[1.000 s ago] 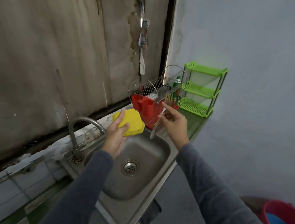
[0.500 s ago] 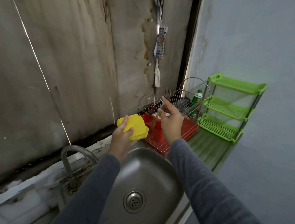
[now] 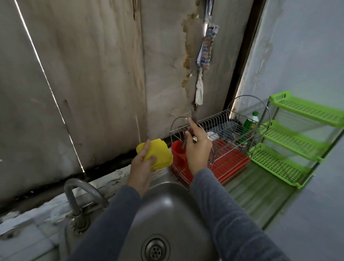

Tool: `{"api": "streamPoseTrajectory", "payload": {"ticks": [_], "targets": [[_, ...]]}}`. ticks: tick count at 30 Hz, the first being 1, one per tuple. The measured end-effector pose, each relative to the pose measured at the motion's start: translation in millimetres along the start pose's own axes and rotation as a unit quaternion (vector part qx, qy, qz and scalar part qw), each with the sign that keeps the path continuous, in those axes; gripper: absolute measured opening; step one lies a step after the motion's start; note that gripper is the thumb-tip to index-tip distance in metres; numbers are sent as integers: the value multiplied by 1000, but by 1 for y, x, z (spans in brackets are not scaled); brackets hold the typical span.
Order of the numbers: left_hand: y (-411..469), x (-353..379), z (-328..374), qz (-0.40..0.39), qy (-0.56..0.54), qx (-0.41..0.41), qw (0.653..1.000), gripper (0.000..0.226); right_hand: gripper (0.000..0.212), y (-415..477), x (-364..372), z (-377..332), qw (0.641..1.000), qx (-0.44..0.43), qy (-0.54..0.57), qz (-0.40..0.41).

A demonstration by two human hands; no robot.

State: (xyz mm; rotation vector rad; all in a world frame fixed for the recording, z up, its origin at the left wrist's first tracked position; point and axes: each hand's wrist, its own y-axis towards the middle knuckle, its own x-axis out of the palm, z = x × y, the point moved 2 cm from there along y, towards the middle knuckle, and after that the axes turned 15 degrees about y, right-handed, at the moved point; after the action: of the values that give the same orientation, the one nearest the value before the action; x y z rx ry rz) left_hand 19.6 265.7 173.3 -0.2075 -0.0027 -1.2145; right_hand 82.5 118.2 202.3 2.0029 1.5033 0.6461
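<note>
- A steel sink (image 3: 166, 209) fills the near middle, its drain at the near edge.
- The worktop (image 3: 254, 190) runs to the right of the sink and carries a green three-tier shelf (image 3: 308, 109) at far right.
- A wire dish rack (image 3: 222, 126) stands on a red drip tray (image 3: 231, 159), between sink and shelf.
- A curved tap (image 3: 79, 185) rises left of the sink.
- The left hand (image 3: 142, 167) grips a yellow sponge (image 3: 160, 150), fingers curled round it, just left of the rack.
- The right hand (image 3: 198, 149) pinches a blurred utensil (image 3: 193, 117), held nearly upright.
- The utensil's lower end dips into the red cutlery holder (image 3: 178, 155) at the rack's left end.
- A green bottle (image 3: 249, 123) stands behind the rack.
</note>
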Motion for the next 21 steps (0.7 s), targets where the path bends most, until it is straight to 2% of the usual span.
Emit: {"api": "streamPoseTrajectory", "payload": {"ticks": [13,16,21], "targets": [[6,8,-5,-3,12,-7,1000,57,42,10,11,10,1000,-8,-4,-1],[7,8,-4,-4,8,-9,1000,57,43,10,14,13,999,-17,-42,-19],[8,9,-5,-3,10,-7,1000,58,41,1,14,20,995,65,-59,-52]]}}
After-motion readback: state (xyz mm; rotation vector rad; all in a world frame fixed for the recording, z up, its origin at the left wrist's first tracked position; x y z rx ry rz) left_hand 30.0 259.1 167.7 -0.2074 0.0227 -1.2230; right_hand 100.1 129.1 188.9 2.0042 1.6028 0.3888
